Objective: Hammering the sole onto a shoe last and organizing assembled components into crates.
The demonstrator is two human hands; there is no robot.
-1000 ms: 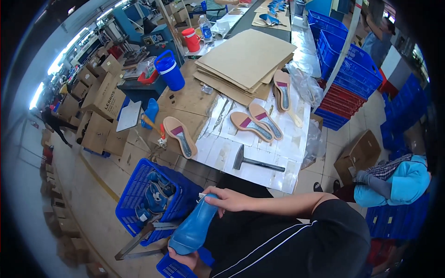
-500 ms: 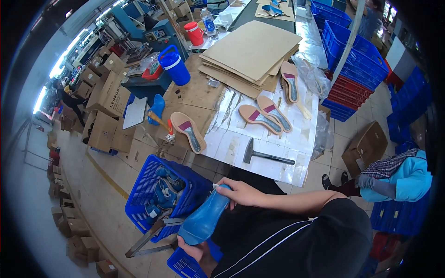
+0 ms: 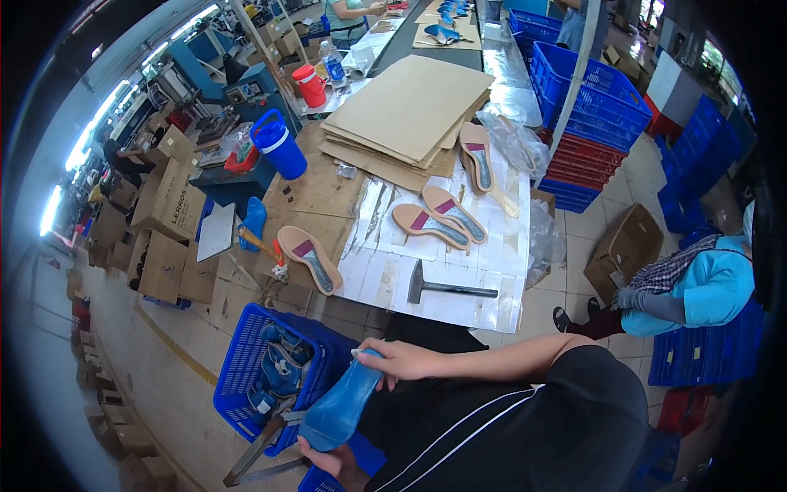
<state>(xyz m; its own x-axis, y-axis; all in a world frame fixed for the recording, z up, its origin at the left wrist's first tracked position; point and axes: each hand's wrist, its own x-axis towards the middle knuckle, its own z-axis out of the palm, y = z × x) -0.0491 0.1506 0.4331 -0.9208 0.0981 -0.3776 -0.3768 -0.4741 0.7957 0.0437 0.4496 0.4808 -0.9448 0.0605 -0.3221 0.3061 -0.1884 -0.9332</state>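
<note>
Both my hands hold a blue shoe last slantwise in front of my body. My left hand grips its broad lower end. My right hand is closed around the narrower upper end, where a small white bit shows by the fingers. Beside the last stands a blue crate with several blue lasts in it. On the bench beyond lie a hammer and several tan insoles with purple and grey patches, one insole at the left edge, a pair mid-bench, others farther back.
A stack of brown board sheets covers the back of the bench. A blue jug stands left of it. A metal bar crosses near the crate. At right are a cardboard box and a person in turquoise.
My view has shifted, so the bench now appears slightly farther left and lower. Both hands keep hold of the shoe last, with little change in their grip.
</note>
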